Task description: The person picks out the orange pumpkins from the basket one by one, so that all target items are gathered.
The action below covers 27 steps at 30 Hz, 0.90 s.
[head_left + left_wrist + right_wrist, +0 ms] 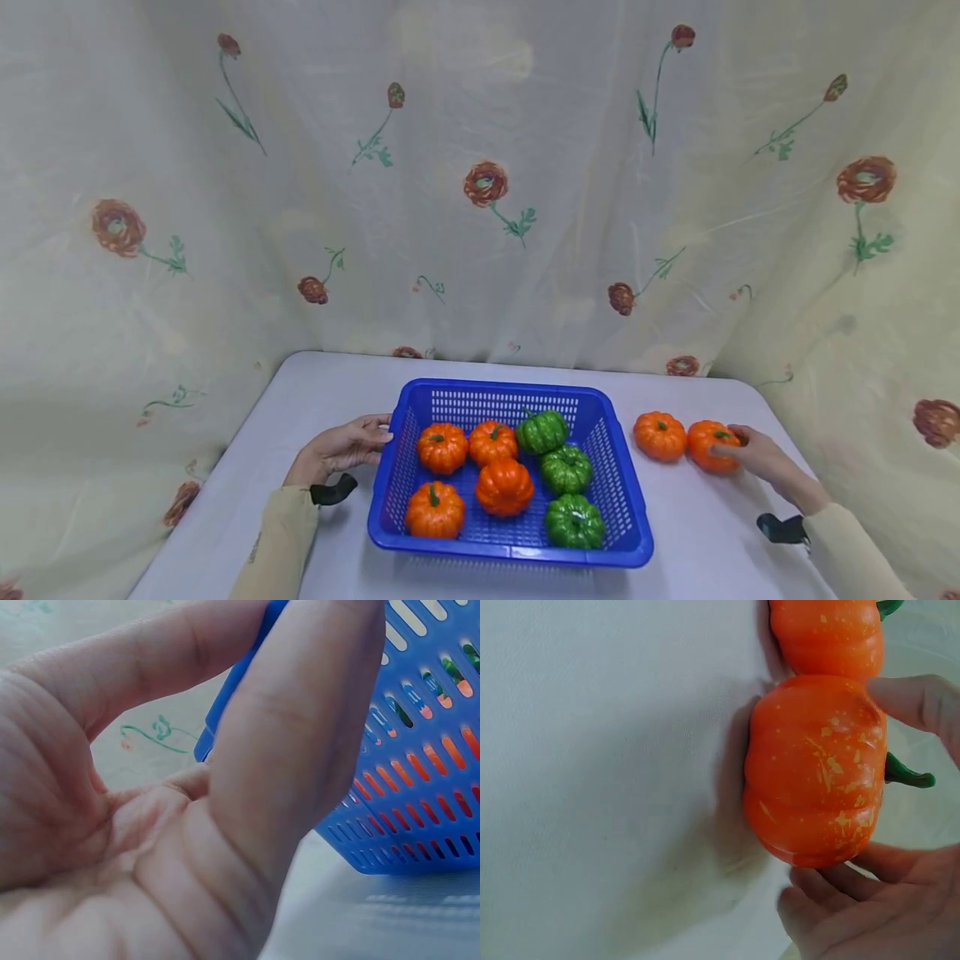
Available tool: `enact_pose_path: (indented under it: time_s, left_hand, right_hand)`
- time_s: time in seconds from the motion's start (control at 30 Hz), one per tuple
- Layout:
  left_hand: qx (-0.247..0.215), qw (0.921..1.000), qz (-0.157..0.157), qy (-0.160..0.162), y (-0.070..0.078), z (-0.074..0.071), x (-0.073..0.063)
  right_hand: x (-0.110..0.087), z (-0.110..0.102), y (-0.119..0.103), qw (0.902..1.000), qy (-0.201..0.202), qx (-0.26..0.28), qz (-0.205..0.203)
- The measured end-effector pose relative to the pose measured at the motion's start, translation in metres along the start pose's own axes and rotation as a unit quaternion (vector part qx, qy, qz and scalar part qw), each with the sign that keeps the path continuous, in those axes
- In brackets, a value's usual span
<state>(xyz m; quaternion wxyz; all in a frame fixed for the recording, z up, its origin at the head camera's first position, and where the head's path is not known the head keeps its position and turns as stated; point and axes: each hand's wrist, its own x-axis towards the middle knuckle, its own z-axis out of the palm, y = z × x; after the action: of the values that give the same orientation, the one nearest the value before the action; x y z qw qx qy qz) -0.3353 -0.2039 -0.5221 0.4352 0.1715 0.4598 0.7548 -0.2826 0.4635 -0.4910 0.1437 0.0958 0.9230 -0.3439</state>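
A blue plastic basket [450, 547] with slotted walls stands on the table. Its left rim is pinched between the thumb and fingers of my left hand [345, 446]; in the left wrist view the basket wall [431, 802] rises just beyond the fingers. At the right, my right hand [768, 458] holds an orange toy pumpkin [705, 442], thumb on one side and fingers curled around the other. That pumpkin [817, 769] has a green stem and yellow flecks in the right wrist view. Touching it is another orange pumpkin [660, 436], between it and the basket.
Inside the basket lie several orange pumpkins [442, 448] on the left and middle, and three green ones [574, 522] along the right. A white cloth covers the table [337, 379]. Flower-printed curtains [555, 275] hang close behind the table and at both sides.
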Motion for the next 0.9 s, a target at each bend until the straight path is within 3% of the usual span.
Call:
enact_pose_path:
  time_s: [0.17,0.3,0.5,0.6,0.9]
  left_hand:
    - [-0.003,1.0000,0.000,0.009,-0.001,0.000,-0.001]
    - [-0.006,1.0000,0.000,0.004,0.000,-0.001,-0.003]
    - [-0.018,0.9997,-0.006,0.013,0.002,-0.001,-0.005]
    - [-0.018,0.9997,-0.008,0.017,0.003,0.000,-0.005]
    - [-0.009,0.9998,-0.008,0.017,0.002,0.001,-0.002]
  right_hand:
    - [-0.002,0.004,-0.011,0.9974,0.070,-0.003,-0.018]
    - [-0.013,0.011,-0.041,0.9938,0.104,-0.008,-0.039]
    - [-0.036,0.024,-0.102,0.9859,0.102,-0.042,-0.126]
    - [-0.048,0.034,-0.128,0.9821,0.090,-0.034,-0.162]
    - [-0.075,0.067,-0.193,0.9841,0.019,-0.021,-0.175]
